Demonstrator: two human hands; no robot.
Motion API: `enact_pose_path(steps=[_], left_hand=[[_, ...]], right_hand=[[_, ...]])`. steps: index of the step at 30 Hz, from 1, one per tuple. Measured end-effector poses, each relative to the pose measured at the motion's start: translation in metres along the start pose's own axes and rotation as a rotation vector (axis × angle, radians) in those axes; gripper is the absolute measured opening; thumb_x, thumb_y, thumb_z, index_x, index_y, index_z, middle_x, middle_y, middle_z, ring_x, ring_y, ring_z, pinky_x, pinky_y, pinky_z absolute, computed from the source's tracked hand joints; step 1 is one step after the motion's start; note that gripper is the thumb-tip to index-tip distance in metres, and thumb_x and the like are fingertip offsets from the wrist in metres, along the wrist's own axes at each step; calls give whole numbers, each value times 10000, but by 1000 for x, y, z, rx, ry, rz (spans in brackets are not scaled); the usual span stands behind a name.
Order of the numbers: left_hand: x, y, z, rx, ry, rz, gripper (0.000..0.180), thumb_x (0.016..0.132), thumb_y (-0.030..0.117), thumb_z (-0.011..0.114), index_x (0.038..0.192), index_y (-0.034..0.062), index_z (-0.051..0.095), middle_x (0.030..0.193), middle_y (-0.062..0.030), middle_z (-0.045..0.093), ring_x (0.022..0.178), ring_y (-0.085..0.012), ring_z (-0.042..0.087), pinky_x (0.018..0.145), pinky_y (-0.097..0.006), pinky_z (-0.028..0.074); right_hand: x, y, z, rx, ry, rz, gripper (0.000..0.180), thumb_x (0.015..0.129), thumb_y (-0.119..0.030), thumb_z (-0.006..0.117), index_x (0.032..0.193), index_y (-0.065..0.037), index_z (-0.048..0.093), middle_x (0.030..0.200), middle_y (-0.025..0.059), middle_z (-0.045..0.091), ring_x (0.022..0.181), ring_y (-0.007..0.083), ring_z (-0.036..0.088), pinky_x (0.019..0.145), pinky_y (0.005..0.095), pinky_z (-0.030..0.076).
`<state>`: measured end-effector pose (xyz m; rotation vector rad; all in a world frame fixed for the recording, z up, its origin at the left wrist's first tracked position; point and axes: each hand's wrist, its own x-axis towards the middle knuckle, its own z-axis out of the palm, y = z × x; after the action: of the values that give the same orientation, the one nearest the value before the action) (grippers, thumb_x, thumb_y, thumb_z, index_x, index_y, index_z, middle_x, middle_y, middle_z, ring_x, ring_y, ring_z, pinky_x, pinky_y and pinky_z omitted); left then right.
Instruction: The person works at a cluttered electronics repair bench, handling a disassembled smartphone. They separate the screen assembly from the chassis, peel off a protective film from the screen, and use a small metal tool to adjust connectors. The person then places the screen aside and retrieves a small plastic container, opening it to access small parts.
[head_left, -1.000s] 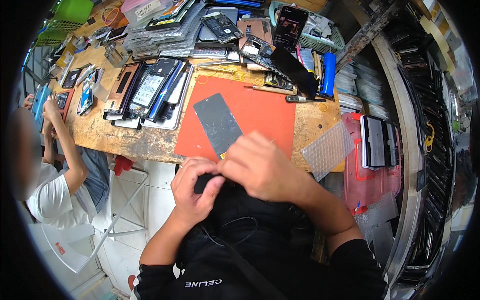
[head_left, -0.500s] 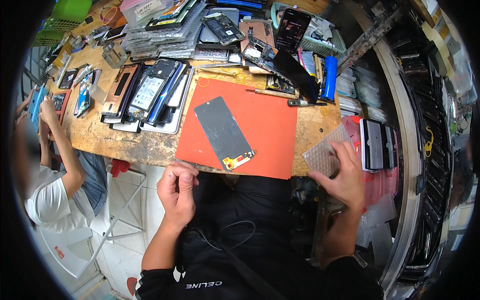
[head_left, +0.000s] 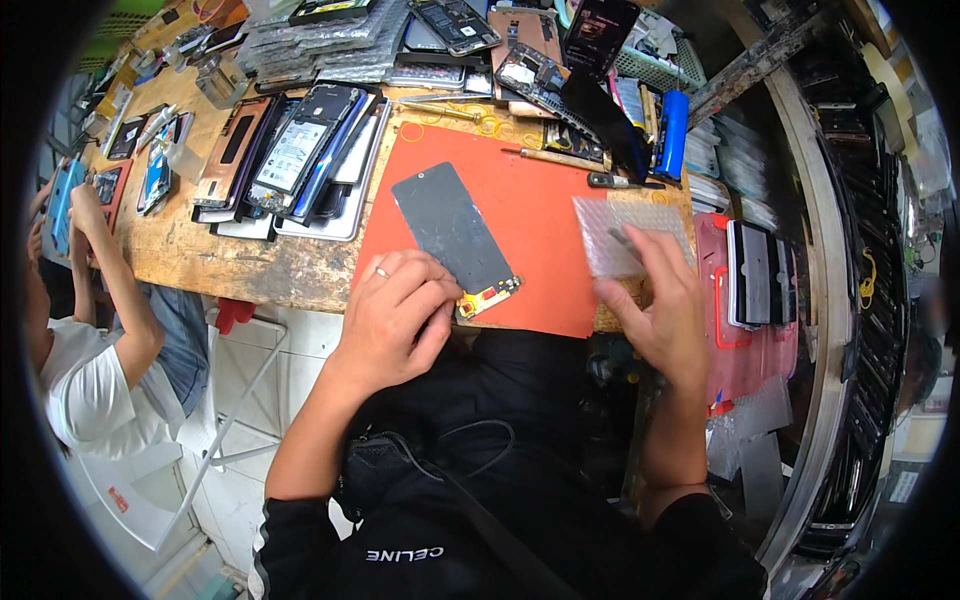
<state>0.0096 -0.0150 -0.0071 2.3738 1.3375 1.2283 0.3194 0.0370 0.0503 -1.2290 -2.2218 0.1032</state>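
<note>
Dark rectangular phone screen (head_left: 450, 225), yellow flex tail (head_left: 490, 298), lies on flat orange mat (head_left: 545, 230), likely sparing it scarred wooden table (head_left: 190, 255). Left hand (head_left: 400, 315), fingers curled together, by its lower edge; right hand (head_left: 660, 310) at clear bubble-wrap sheet (head_left: 603, 235), pinch can't be told.

White lettering (head_left: 405, 554), upside down, blk top (head_left: 410, 525), below orange mat (head_left: 545, 225). Red mark (head_left: 119, 499), white chair (head_left: 150, 490), lower L of mat. Print on phone batt. (head_left: 291, 155), L of mat, too sm. to read.

Phone screen (head_left: 455, 225) is laid on mat (head_left: 545, 245) at bench (head_left: 190, 245) edge, flanked by stacked phones (head_left: 300, 150) left, bubble wrap (head_left: 605, 235) right, with hand tool (head_left: 555, 157) set behind.
</note>
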Motion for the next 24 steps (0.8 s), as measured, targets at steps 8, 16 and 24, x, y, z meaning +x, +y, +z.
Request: enact_pose_path(steps=[8,16,24], left_hand=[[-16,-10,-2,-62,-13,7,261,752,5,721,1008,32,763,1111,-105,781,1127,-335,763,985,-462,604],[-19,-15,-2,-38,-16,37,291,709,96,719,980,64,819,1110,-89,787,1116,-334,770,974,-466,619],[-17,-14,0,-42,15,27,265,701,78,711,940,47,820,1044,-100,806,1079,-332,791,961,-460,633]], right_hand=[[22,-26,17,212,-416,-132,277,982,-5,685,1239,-106,712,1045,115,636,819,369,703,699,471,570],[37,-17,38,128,-499,-476,256,883,-48,736,1123,-135,722,953,68,589,806,278,697,620,433,537],[46,-15,41,170,-490,-547,259,841,-46,745,1086,-129,741,960,47,609,906,246,687,743,410,553]])
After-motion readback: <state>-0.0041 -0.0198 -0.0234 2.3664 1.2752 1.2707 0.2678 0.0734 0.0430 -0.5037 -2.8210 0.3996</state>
